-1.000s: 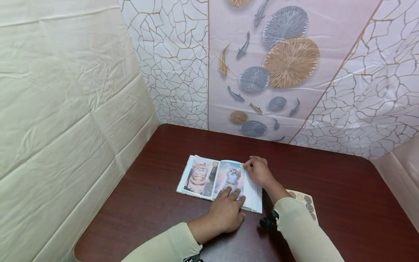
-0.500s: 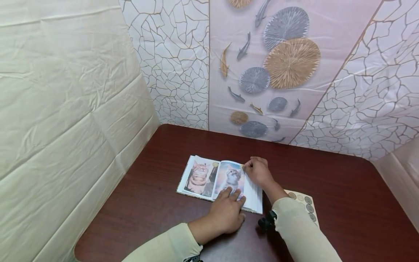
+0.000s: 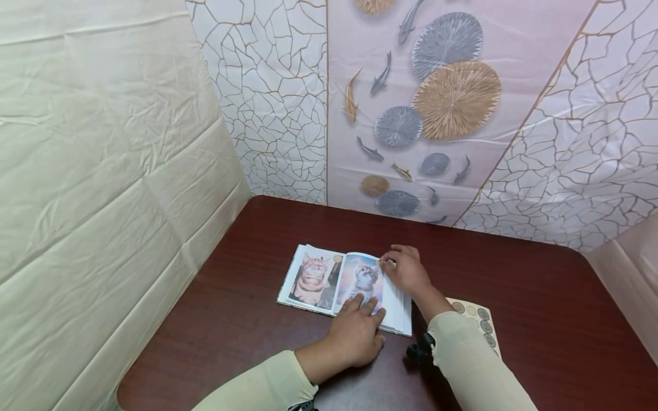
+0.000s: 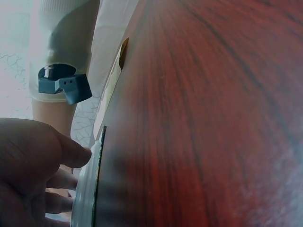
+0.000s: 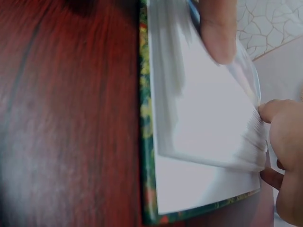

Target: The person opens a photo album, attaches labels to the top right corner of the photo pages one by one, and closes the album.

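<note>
A photo album (image 3: 398, 311) lies spread on the table, with an orange cat picture (image 3: 311, 278) on its left page and a grey kitten picture (image 3: 365, 278) on its right. My left hand (image 3: 356, 331) rests flat on the lower part of the kitten page, fingers straight and spread. At that page's upper right corner, my right hand (image 3: 407, 271) pinches a small round gold sticker with thumb and forefinger, which mostly hide it. Another round gold sticker (image 3: 337, 258) sits at the corner of the orange cat picture. In the right wrist view, the right fingertips (image 5: 267, 111) touch the page edges.
A cream sheet (image 3: 492, 319) with round coin-like stickers lies right of the album, partly under the right forearm. A dark wrist camera (image 3: 420, 348) hangs from the right cuff. The dark red table (image 3: 231, 319) meets cloth-covered walls behind and at the left.
My right fingertips have shifted slightly at the page corner, and a small gap now shows between thumb and forefinger behind the tips. The left hand and the album keep their places.
</note>
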`<state>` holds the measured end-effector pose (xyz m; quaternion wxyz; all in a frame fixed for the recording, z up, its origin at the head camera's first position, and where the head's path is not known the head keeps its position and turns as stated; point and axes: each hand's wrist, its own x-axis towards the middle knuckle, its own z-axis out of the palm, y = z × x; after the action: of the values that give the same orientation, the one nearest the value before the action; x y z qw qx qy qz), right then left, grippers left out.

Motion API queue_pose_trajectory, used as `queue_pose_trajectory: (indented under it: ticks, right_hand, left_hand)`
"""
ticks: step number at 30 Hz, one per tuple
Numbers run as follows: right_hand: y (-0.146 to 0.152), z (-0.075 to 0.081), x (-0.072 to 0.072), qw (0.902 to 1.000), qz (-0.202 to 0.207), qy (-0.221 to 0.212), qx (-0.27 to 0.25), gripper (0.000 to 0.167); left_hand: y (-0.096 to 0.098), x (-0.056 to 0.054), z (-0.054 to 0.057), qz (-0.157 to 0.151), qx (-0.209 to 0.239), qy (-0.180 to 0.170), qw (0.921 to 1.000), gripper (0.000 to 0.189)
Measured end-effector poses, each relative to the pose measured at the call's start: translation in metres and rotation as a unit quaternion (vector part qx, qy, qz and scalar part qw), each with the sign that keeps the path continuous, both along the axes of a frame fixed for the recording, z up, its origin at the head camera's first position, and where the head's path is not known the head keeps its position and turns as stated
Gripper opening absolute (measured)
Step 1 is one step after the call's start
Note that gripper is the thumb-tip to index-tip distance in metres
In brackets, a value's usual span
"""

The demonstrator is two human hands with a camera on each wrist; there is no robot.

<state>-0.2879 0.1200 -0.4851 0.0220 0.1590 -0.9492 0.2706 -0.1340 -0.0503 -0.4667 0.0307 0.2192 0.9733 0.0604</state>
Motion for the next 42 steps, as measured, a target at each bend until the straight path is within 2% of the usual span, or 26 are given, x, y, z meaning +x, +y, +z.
queue_pose_trajectory:
  ticks: [5, 11, 17, 23, 29, 34, 42]
  right_hand:
    - [0.002, 0.001, 0.006, 0.9991, 0.012, 0.020, 0.035, 0.023]
    - [0.007, -0.002, 0.014, 0.9995, 0.029, 0.014, -0.004, 0.027]
    - [0.012, -0.005, 0.020, 0.9976, 0.043, 0.042, -0.035, 0.032]
    - [0.018, 0.002, 0.031, 0.9958, 0.042, 0.069, -0.042, 0.036]
    - [0.031, 0.013, 0.048, 0.9962, 0.044, 0.070, -0.028, 0.037]
    - [0.044, 0.021, 0.064, 0.9951, 0.054, 0.077, -0.029, 0.036]
    - [0.057, 0.024, 0.083, 0.9910, 0.075, 0.106, -0.032, 0.030]
  left_hand:
    - [0.000, 0.000, 0.002, 0.003, -0.006, 0.000, 1.0000, 0.055]
    - [-0.001, 0.000, 0.002, 0.004, -0.008, 0.006, 0.9999, 0.055]
    - [-0.001, 0.000, 0.001, 0.000, -0.001, 0.014, 0.9999, 0.055]
    - [-0.003, -0.003, 0.000, -0.003, 0.016, 0.057, 0.9983, 0.049]
    - [-0.005, -0.005, 0.002, -0.006, 0.039, 0.083, 0.9957, 0.045]
    - [-0.007, -0.006, 0.005, -0.008, 0.057, 0.115, 0.9917, 0.039]
    - [-0.009, -0.007, 0.010, -0.001, 0.102, 0.147, 0.9839, 0.025]
